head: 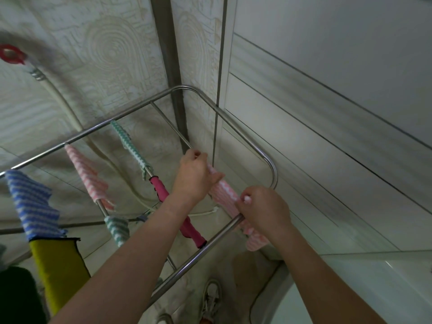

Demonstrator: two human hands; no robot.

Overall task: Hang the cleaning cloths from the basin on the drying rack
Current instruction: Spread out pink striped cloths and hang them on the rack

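**Head view: both hands on a pink-and-white cloth at the rack's right edge**

The steel drying rack [245,136] is seen from above, its rounded far-right corner close to the wall. The pink-and-white cloth [224,192] lies folded over the rightmost rung [170,125]. Its long axis follows that rung, running from the far left toward the near right, and its near end hangs past the rack's near rail. The far part of the rung is bare.

The left hand [195,177] is curled around the cloth's far end, with the thumb lying along the fabric. The right hand [264,211] pinches the cloth at its near end, just where the rung meets the near rail, with the fingers bent over the fabric.

Other cloths hang on the rungs to the left, all lying lengthwise along their rungs:
- On the next rung, a green-and-white cloth [131,146] with a magenta cloth [173,206] nearer the near rail.
- On the rung after that, a second pink-and-white one [87,174] with a second green-and-white one [117,230] below it.
- At the rack's left edge, a blue-and-white cloth [32,204] with a yellow cloth [58,270] beneath it.

A shoe [211,298] shows on the floor under the near rail.
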